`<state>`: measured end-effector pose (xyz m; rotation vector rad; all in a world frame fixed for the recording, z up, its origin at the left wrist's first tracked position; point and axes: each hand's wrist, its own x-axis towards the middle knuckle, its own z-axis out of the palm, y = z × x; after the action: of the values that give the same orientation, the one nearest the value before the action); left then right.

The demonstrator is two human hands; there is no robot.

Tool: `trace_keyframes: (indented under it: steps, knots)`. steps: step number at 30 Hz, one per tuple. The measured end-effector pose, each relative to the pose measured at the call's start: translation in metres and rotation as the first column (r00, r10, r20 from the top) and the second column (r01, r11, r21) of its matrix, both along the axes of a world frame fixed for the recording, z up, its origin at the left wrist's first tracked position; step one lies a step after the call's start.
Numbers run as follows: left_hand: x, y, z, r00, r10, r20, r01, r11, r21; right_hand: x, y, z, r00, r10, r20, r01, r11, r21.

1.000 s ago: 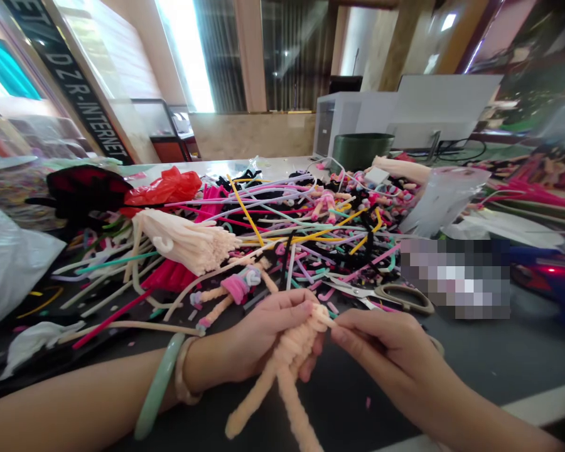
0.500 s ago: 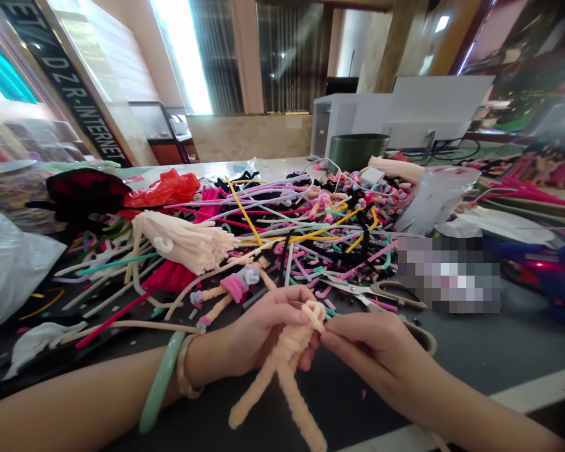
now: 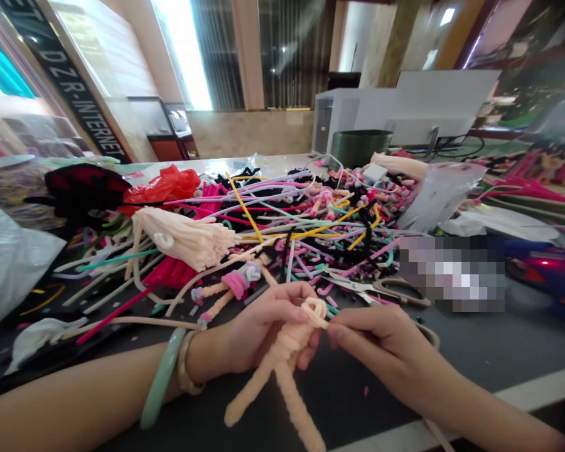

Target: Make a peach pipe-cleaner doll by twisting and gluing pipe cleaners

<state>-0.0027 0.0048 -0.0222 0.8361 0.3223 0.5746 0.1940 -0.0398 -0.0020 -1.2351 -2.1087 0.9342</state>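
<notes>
My left hand (image 3: 268, 323) is closed around the upper body of a peach pipe-cleaner doll (image 3: 282, 351). Its two twisted legs hang down toward me, spread apart. At the top, a pale pipe cleaner (image 3: 316, 309) is bent into a small loop. Thumb and fingers of my right hand (image 3: 381, 342) pinch the end of that pipe cleaner, just right of the loop. Behind my hands lie scissors (image 3: 365, 287) with beige handles, apart from both. A finished-looking doll with a pink band (image 3: 235, 284) rests beyond my left wrist.
A cream bundle of pipe cleaners (image 3: 183, 235) lies at left, before a red plastic bag (image 3: 162, 185). Many coloured stems and scraps cover the middle. A blue glue gun (image 3: 546, 270) with a red light stands at right. Farther back are a green pot (image 3: 361, 148) and a monitor (image 3: 447, 103).
My right hand has moved slightly right, drawing the pipe cleaner's end outward from the loop. My left hand keeps its hold on the doll, and the view has shifted a little.
</notes>
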Motion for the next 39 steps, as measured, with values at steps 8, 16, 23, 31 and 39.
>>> trace_keyframes:
  steps: [8,16,23,31,39]
  knots:
    - [-0.0004,0.0007,-0.0011,0.998,-0.052,0.028,0.053,0.999,-0.01,0.0002,0.0009,0.0027,0.999,-0.041,-0.033,0.04,0.999,-0.031]
    - [-0.0035,0.0,0.0009,0.996,-0.08,-0.029,0.081,0.997,0.014,-0.0018,0.0005,0.0034,0.996,-0.053,-0.076,0.052,0.998,-0.02]
    - [-0.0028,-0.001,0.0028,0.992,-0.112,-0.054,0.114,0.993,0.022,-0.0004,0.0012,0.0011,0.995,-0.045,-0.088,0.042,0.999,-0.026]
    - [-0.0032,-0.0003,0.0005,0.988,-0.144,-0.048,0.145,0.989,0.017,-0.0006,-0.0007,-0.0023,0.986,-0.048,-0.162,0.048,0.999,-0.004]
    - [-0.0017,-0.001,-0.0033,0.991,-0.126,-0.049,0.129,0.989,0.071,-0.0008,-0.0041,-0.0054,0.99,-0.047,-0.135,0.07,0.982,0.173]
